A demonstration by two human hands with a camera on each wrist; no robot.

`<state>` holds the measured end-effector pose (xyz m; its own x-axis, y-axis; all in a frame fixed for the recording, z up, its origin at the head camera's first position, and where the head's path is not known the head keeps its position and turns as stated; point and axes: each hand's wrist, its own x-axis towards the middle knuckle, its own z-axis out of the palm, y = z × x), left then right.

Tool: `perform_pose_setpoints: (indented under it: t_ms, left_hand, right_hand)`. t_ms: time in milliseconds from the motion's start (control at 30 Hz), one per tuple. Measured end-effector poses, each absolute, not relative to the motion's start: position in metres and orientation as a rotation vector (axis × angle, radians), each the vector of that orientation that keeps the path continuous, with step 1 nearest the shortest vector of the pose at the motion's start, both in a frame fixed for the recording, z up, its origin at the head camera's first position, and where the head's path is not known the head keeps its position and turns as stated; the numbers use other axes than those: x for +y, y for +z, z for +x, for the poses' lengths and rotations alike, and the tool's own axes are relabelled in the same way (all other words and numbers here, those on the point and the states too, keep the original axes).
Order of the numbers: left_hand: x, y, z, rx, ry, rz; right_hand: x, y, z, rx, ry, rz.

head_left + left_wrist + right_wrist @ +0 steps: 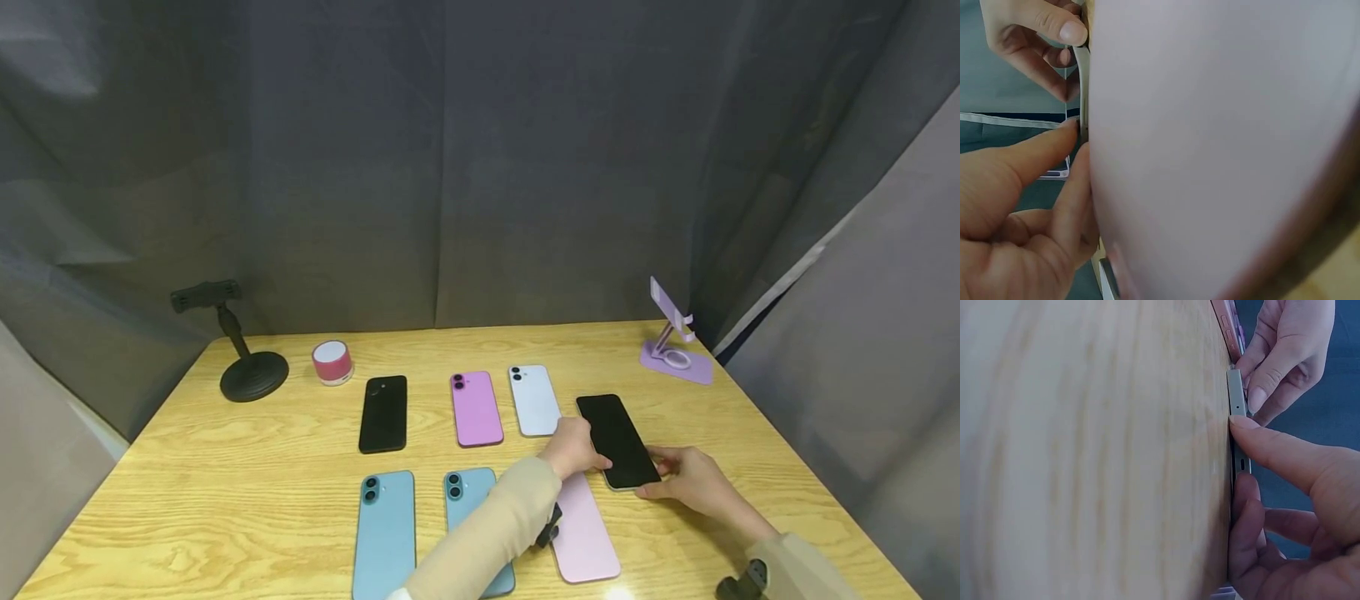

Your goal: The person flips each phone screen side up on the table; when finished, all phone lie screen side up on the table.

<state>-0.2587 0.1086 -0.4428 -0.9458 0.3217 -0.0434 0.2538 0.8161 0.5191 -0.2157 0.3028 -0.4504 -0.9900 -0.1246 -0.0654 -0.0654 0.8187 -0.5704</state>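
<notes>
A smartphone (617, 437) lies at the right with its black screen up, between both hands. My left hand (576, 448) holds its left edge, thumb over the rim near the lower corner. My right hand (688, 479) grips the lower right corner with thumb and curled fingers. In the right wrist view the phone's pale edge (1238, 394) shows a port slot, and the right thumb (1285, 447) presses beside it. A pale pink phone (585, 533) lies under the left wrist and fills much of the left wrist view.
Back up lie a black phone (383, 415), a pink one (477, 410), a white one (534, 400) and two blue phones (386, 533), one partly behind the left sleeve. A black stand (255, 375), a pink round speaker (332, 363) and a purple phone stand (675, 342) stand farther back.
</notes>
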Motion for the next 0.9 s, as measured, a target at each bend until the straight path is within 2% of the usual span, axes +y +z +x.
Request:
perform_pose_setpoints:
  t_ms: [900]
  left_hand:
    - [0.1069,-0.4436,-0.2586,2.849,0.868,0.448]
  right_hand:
    - [0.3048,-0.4503,-0.2159,2.851,-0.959,-0.204]
